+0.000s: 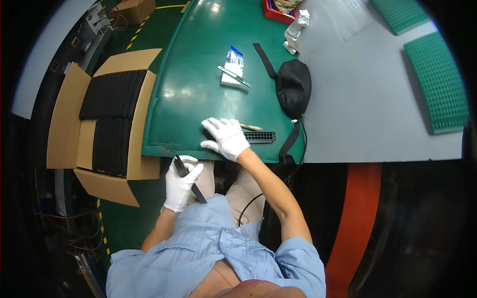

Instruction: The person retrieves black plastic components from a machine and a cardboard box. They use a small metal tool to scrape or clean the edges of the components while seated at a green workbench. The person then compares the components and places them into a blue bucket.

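Note:
My left hand (pixel 180 185), in a white glove, is closed around a long, narrow black plastic bar (pixel 198 192) just off the table's front edge, close to my lap. The bar is tilted, its lower end near my blue shirt. On the green mat, my white-gloved right hand (pixel 226 139) lies over a black slotted plastic strip (pixel 261 137), its fingers spread toward the left. The hand covers part of the strip, so I cannot tell how firmly it touches. Just behind the strip lies a thin brownish-gold tool (pixel 251 127), one end hidden by the hand.
An open cardboard box (pixel 140 124) packed with black strips stands left. On the green mat (pixel 189 64) lie tweezers (pixel 235 77) across a white and blue packet (pixel 233 62). A black pouch (pixel 294 88) with straps lies right, near a cable. Farther off are a red bin (pixel 278 14) and green trays (pixel 439 82).

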The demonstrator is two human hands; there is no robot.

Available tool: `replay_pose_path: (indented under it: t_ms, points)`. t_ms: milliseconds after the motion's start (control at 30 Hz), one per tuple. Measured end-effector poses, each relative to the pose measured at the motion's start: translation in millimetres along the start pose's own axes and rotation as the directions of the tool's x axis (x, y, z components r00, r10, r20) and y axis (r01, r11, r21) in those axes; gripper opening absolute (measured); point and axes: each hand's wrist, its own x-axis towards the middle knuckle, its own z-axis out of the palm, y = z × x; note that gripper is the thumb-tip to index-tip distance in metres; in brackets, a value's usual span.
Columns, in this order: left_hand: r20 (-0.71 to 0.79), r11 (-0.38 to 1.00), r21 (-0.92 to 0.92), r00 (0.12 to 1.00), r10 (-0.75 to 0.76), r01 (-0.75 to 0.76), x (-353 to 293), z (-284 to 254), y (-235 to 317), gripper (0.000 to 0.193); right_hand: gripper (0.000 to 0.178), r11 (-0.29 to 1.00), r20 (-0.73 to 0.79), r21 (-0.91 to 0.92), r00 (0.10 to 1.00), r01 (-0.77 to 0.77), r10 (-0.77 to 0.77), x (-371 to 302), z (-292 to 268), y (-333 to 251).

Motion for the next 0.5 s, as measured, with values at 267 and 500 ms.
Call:
replay_pose_path:
  t_ms: [267, 500]
  points:
    - [0.171, 0.996, 0.069, 0.983, -0.065, 0.054, 24.9, 16.1, -12.9, 0.023, 0.022, 0.760, -0.067, -0.073, 0.764, -0.646, 0.642, 63.2, -7.7, 142.8]
    - [0.183, 0.989, 0.098, 0.974, -0.131, 0.114, 42.6, 19.7, -14.9, 0.025, 0.023, 0.803, -0.077, -0.001, 0.800, -0.596, 0.594, 50.8, 18.9, 159.8]
